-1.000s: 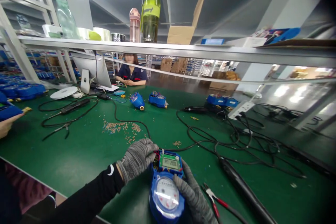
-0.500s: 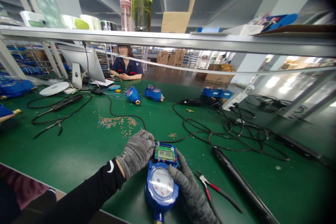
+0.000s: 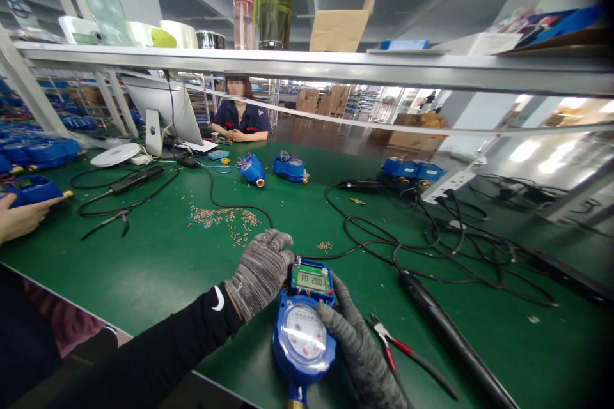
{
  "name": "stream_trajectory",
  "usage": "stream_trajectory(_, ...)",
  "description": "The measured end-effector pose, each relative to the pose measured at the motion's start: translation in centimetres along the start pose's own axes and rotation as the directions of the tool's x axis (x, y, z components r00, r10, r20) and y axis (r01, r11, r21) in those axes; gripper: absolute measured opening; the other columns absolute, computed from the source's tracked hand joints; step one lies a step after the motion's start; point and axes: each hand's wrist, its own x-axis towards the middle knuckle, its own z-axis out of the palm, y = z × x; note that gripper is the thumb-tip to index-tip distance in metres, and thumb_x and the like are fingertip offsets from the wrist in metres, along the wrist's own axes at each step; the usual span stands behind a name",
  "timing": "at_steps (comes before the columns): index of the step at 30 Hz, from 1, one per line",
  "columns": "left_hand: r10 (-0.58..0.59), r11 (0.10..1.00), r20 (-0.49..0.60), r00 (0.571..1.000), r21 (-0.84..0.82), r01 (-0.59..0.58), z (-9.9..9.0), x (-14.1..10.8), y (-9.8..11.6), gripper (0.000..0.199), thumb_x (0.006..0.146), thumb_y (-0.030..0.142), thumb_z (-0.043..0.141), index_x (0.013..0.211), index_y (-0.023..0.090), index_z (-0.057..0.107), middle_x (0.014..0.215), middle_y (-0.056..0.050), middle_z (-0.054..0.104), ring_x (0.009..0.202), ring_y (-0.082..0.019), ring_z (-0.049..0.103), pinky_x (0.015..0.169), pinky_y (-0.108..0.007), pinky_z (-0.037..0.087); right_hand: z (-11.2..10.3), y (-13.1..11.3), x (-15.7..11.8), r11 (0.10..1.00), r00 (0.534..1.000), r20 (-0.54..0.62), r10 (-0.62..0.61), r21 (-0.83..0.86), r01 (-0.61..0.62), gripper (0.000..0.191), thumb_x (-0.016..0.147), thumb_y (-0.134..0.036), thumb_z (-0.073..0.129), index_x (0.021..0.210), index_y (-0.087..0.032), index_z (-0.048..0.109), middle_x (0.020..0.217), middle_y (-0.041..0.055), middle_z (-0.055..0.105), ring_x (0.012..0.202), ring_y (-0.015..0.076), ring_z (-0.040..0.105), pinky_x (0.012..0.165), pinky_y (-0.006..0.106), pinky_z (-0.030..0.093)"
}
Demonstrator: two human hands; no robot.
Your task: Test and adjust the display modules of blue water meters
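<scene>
A blue water meter (image 3: pixel 305 339) lies at the front of the green table, its round dial facing up. Above the dial, its open electronics box (image 3: pixel 311 278) shows a lit display and a green board. My left hand (image 3: pixel 263 271), in a grey glove, is closed at the box's upper left corner; its fingertips are partly hidden, and what they pinch is too small to make out. My right hand (image 3: pixel 355 339), also gloved, grips the meter's right side with the thumb by the dial. Red-handled pliers (image 3: pixel 400 346) lie right of it.
Small scattered parts (image 3: pixel 223 217) lie mid-table. Black cables (image 3: pixel 384 239) and a black tool (image 3: pixel 446 332) are at right. Two blue meters (image 3: pixel 290 167) stand further back. Another person's hand (image 3: pixel 22 220) holds a meter at far left. A person (image 3: pixel 242 118) sits opposite beneath a shelf (image 3: pixel 307 64).
The whole view has shifted, so things appear further right. More of the other person's hand and its blue meter shows at the left edge. My hands keep nearly the same place on the meter.
</scene>
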Motion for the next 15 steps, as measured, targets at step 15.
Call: stream_trajectory(15, 0.037, 0.996, -0.179, 0.983, -0.069, -0.050, 0.8, -1.2, -1.2, 0.014, 0.093, 0.022, 0.060, 0.096, 0.018, 0.073, 0.105, -0.008, 0.070, 0.099, -0.023, 0.063, 0.090, -0.040, 0.055, -0.2, 0.3, 0.4, 0.998, 0.999, 0.015, 0.046, 0.044, -0.047, 0.073, 0.078, -0.038, 0.083, 0.143, -0.029, 0.050, 0.137, 0.0075, 0.063, 0.132, 0.0331, 0.052, 0.116, 0.050, 0.033)
